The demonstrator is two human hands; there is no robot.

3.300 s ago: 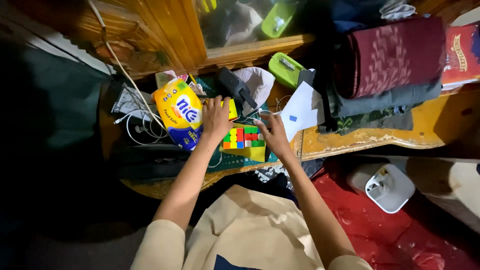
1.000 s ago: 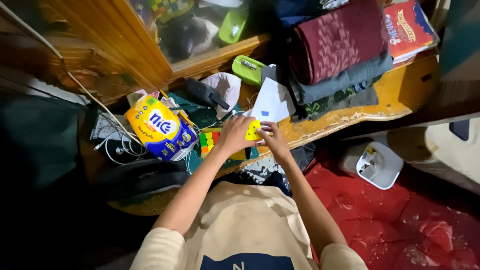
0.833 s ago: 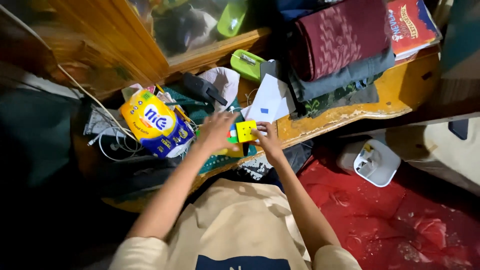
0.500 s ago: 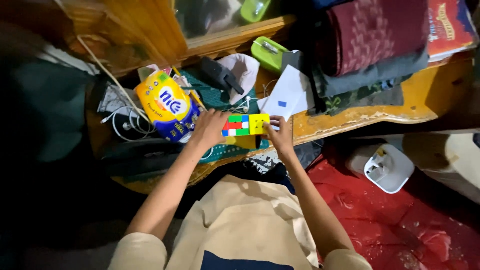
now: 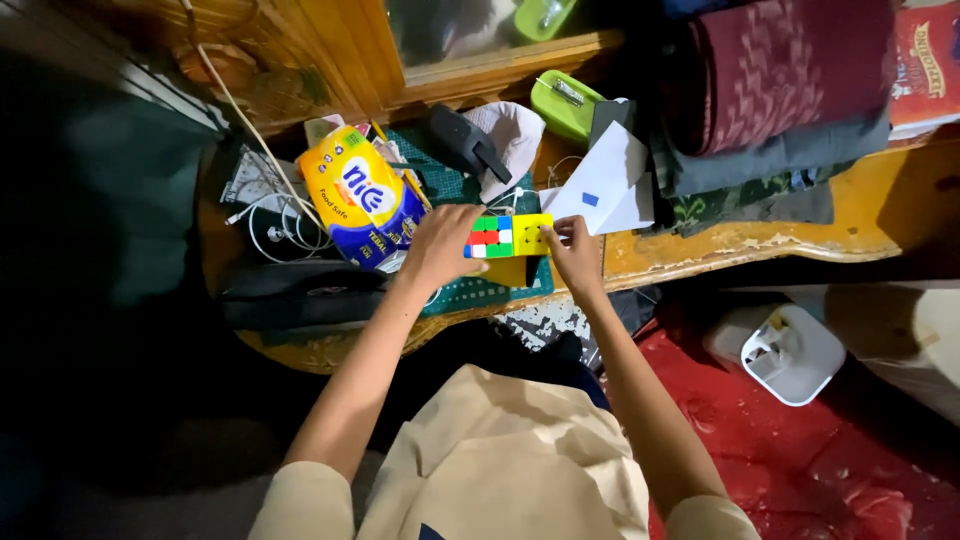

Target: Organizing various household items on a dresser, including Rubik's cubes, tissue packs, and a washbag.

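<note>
Fingers [image 5: 556, 232] of the right hand [image 5: 577, 258] pinch the yellow end of a puzzle cube [image 5: 508, 236]; the left hand [image 5: 440, 250] grips its other end, holding it just above the cluttered tabletop [image 5: 800, 245]. Its faces show mixed red, green, blue and white squares, so it looks unsolved

Worn yellow wooden table [image 5: 850, 225] under a wood-framed glass cabinet [image 5: 480, 70]; red floor [image 5: 800, 450] below; left side in shadow.
</note>
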